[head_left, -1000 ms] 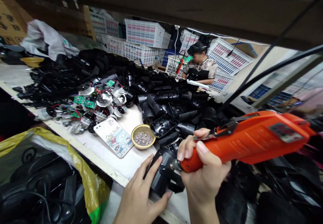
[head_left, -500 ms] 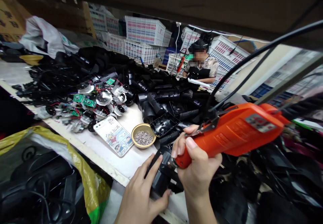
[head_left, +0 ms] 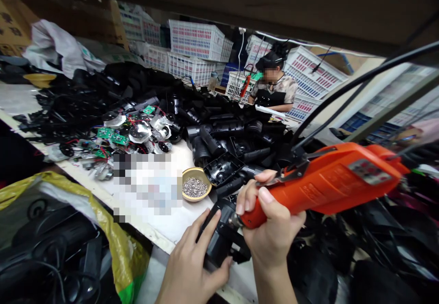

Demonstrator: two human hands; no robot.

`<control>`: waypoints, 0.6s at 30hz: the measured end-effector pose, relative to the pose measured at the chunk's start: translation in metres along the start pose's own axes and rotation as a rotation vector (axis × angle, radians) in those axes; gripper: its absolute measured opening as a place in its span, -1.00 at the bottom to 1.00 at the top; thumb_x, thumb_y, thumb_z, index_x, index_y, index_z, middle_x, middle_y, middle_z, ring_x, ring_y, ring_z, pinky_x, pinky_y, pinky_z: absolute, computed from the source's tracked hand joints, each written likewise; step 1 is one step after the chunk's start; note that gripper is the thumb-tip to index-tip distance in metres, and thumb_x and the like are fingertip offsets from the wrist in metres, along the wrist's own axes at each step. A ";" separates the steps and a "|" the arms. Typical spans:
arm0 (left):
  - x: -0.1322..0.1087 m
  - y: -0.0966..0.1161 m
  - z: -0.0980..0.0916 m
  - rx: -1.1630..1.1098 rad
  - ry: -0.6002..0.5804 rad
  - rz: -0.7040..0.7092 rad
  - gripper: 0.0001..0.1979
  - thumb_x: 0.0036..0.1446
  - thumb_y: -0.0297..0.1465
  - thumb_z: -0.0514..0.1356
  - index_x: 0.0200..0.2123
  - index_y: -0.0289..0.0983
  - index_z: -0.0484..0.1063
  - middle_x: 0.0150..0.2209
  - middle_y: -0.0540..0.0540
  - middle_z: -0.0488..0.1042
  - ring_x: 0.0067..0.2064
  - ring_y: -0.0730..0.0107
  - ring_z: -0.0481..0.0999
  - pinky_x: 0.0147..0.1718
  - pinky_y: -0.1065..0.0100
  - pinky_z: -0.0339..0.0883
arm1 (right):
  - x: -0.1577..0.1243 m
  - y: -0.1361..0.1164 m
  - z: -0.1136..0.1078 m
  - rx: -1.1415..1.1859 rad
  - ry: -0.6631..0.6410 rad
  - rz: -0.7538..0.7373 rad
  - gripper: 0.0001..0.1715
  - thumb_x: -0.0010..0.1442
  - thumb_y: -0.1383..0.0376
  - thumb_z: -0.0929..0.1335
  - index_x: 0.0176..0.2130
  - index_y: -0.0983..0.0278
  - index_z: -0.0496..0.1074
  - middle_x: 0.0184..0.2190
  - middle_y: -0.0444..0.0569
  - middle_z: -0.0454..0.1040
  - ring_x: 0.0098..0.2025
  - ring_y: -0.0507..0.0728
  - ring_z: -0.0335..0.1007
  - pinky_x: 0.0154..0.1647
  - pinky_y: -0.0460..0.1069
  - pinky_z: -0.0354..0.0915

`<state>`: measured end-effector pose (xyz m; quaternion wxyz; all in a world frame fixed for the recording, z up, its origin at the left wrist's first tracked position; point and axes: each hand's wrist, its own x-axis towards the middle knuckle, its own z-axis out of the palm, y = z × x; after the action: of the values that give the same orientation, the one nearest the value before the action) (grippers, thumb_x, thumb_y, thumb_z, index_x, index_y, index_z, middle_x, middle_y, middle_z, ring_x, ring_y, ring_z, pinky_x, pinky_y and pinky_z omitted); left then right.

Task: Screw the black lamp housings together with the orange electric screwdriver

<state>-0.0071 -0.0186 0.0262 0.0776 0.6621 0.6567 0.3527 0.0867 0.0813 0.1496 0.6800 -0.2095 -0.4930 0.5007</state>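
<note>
At bench edge, right hand (head_left: 274,235) presses orange screwdriver (head_left: 325,183) into black housing (head_left: 222,235)

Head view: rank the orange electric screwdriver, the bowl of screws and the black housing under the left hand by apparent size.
1. Orange electric screwdriver, though it is nearest the camera.
2. Black housing, partly hidden.
3. Bowl of screws.

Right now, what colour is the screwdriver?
Orange screwdriver, clearest in the head view.

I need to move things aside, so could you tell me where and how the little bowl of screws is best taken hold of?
Grip the bowl by its rim, from above on its near left side. It stands upright and open, full of loose screws, so it should stay level. Black plastic parts crowd its right edge; the bench on its left is barer.
</note>
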 end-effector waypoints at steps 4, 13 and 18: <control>0.000 0.000 0.000 0.001 -0.001 0.000 -0.18 0.23 -0.31 0.25 0.47 0.02 -0.03 0.37 -0.14 0.32 0.31 0.11 0.46 0.17 0.07 0.52 | -0.001 -0.001 0.001 0.007 -0.003 0.000 -0.91 0.22 0.32 0.41 -0.21 0.24 0.45 -0.63 -0.24 0.33 -0.64 0.00 0.26 -0.57 -0.11 0.22; 0.000 0.002 0.001 -0.015 -0.003 -0.004 -0.16 0.21 -0.33 0.27 0.47 0.01 -0.02 0.37 -0.16 0.32 0.30 0.09 0.47 0.17 0.07 0.53 | -0.001 0.001 -0.001 -0.016 -0.044 0.000 -0.90 0.24 0.32 0.42 -0.19 0.24 0.46 -0.62 -0.23 0.34 -0.63 0.01 0.27 -0.58 -0.10 0.18; 0.002 0.001 0.000 -0.009 0.001 -0.010 -0.16 0.19 -0.33 0.27 0.46 0.03 0.00 0.36 -0.14 0.33 0.28 0.08 0.49 0.15 0.05 0.55 | 0.001 0.000 0.000 0.003 -0.052 0.005 -0.91 0.23 0.32 0.41 -0.20 0.24 0.46 -0.62 -0.23 0.34 -0.64 0.01 0.27 -0.59 -0.10 0.16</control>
<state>-0.0066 -0.0170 0.0269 0.0822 0.6582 0.6584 0.3557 0.0860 0.0819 0.1497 0.6659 -0.1966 -0.5093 0.5085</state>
